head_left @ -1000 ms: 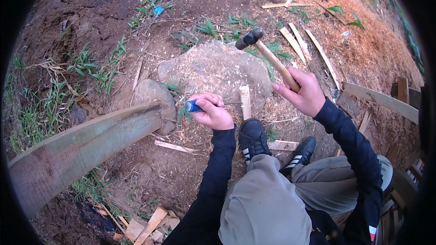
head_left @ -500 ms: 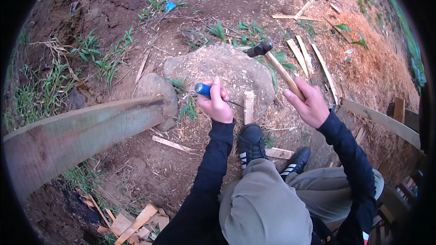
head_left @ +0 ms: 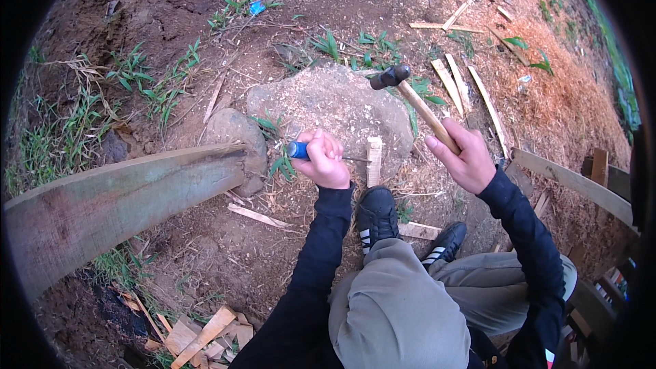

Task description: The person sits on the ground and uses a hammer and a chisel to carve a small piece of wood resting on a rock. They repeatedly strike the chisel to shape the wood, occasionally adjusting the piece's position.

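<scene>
My left hand (head_left: 324, 159) is closed round the blue handle of a chisel (head_left: 298, 150). The chisel lies almost level, its thin metal shank running right to a small upright wooden block (head_left: 374, 162). Its tip meets or overlaps the block's left side; contact is hard to tell. In my right hand (head_left: 468, 158) is a hammer (head_left: 427, 113), gripped by its wooden handle. The dark hammer head is raised up and to the left, apart from the chisel. The block stands at the near edge of a large flat stone (head_left: 307, 99), just beyond my shoe (head_left: 377, 215).
A long plank (head_left: 130, 198) reaches in from the left and ends against a smaller rock (head_left: 236, 130). Wood strips (head_left: 488, 106) and sawdust (head_left: 567, 109) cover the ground at right. Offcuts (head_left: 212, 335) lie heaped at lower left. Another board (head_left: 574, 181) stands at right.
My left hand has turned the chisel flatter: its handle end dropped and shifted left, while the shank rose toward level. The hammer has barely moved.
</scene>
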`<control>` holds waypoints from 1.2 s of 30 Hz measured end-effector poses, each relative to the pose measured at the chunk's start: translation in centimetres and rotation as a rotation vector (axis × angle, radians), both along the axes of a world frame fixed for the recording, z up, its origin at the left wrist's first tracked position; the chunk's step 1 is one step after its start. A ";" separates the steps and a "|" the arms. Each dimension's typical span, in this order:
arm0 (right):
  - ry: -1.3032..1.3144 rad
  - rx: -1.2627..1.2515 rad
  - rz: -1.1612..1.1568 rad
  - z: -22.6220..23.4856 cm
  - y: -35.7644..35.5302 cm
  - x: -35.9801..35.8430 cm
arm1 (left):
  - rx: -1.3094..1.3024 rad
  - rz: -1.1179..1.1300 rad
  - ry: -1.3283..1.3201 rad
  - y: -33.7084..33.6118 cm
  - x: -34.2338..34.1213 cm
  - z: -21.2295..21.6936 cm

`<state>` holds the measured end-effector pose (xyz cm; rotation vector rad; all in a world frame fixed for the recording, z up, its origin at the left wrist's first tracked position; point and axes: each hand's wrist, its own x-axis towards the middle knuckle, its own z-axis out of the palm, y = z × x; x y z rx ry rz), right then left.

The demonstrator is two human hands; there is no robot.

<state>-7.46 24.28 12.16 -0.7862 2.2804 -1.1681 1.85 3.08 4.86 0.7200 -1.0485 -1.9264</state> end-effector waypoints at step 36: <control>0.068 0.094 0.032 -14.4 -8.0 4.8 | -0.063 -0.030 -0.036 0.0 2.0 -0.1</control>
